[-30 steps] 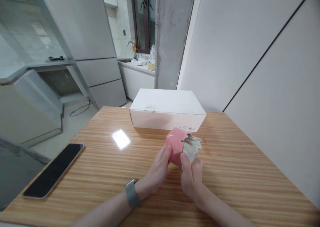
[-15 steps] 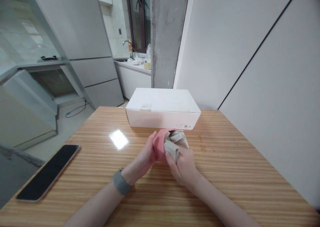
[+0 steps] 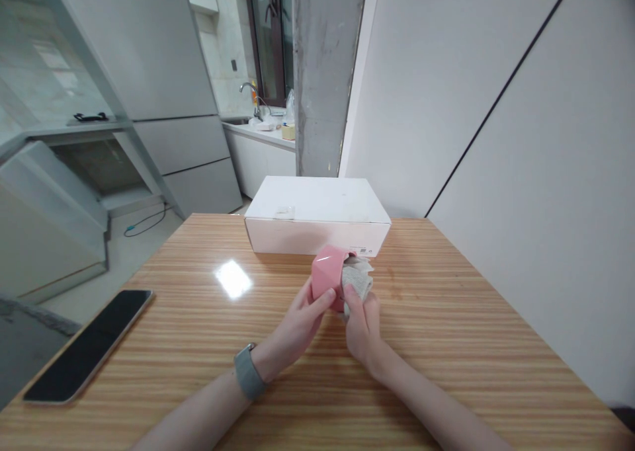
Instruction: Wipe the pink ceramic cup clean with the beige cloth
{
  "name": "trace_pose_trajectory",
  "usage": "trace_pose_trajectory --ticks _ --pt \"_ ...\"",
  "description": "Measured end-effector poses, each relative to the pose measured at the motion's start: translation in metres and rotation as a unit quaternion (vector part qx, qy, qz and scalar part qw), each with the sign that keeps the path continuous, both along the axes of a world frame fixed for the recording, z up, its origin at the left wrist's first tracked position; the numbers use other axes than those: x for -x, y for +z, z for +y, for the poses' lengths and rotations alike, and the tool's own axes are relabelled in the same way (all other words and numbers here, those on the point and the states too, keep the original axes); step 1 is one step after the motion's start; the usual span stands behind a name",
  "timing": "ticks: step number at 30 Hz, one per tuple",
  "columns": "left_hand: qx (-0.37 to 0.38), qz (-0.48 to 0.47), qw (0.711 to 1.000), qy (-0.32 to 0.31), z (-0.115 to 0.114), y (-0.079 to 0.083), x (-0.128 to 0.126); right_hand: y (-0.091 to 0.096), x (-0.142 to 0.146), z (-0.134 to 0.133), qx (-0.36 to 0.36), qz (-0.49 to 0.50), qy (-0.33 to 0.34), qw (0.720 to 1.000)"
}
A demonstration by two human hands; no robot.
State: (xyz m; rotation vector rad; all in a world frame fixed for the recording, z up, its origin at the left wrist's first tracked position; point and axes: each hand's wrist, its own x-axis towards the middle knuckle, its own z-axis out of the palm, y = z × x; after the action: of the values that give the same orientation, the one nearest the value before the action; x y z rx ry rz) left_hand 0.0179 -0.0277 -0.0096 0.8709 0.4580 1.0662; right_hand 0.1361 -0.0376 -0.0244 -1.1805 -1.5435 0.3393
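A glossy pink faceted vessel (image 3: 327, 274), perhaps a bowl or small pot, is tipped on its side above the table with its opening turned to the right. My left hand (image 3: 305, 315) grips it from the left and below, the thumb lying across its side near the rim. A light grey cloth (image 3: 358, 278) is bunched at the mouth of the vessel, part of it tucked inside. My right hand (image 3: 364, 325) pinches that cloth at the rim, with the thumb on top. The inside of the vessel is mostly hidden by the cloth.
Just behind my hands a white cardboard box (image 3: 317, 236) lies on the wood-grain table (image 3: 223, 345). A dark-screened phone (image 3: 89, 345) rests at the table's left edge. A white wall (image 3: 471, 74) rises at the right; a kitchen counter (image 3: 260, 133) with a sink stands beyond.
The pink vessel has turned and risen slightly, showing more of its outer side. My left thumb has come round onto its front, and my right hand has shifted its grip on the cloth.
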Motion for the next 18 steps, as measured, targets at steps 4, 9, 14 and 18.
trace_pose_trajectory --ticks 4,9,14,18 --pt "0.014 0.046 0.998 0.034 0.002 -0.004 0.003 -0.004 0.004 -0.004 -0.009 0.028 0.001 1.0" --pt "0.059 0.09 0.991 0.082 0.009 -0.01 0.009 0.007 -0.005 -0.001 -0.052 -0.073 0.065 0.994" --pt "0.105 0.059 0.992 0.019 0.016 -0.006 0.013 0.025 -0.008 0.005 -0.149 -0.242 0.097 0.954" --pt "0.107 0.01 0.993 -0.052 0.016 -0.003 0.013 0.026 -0.011 0.006 -0.113 -0.202 0.054 0.971"
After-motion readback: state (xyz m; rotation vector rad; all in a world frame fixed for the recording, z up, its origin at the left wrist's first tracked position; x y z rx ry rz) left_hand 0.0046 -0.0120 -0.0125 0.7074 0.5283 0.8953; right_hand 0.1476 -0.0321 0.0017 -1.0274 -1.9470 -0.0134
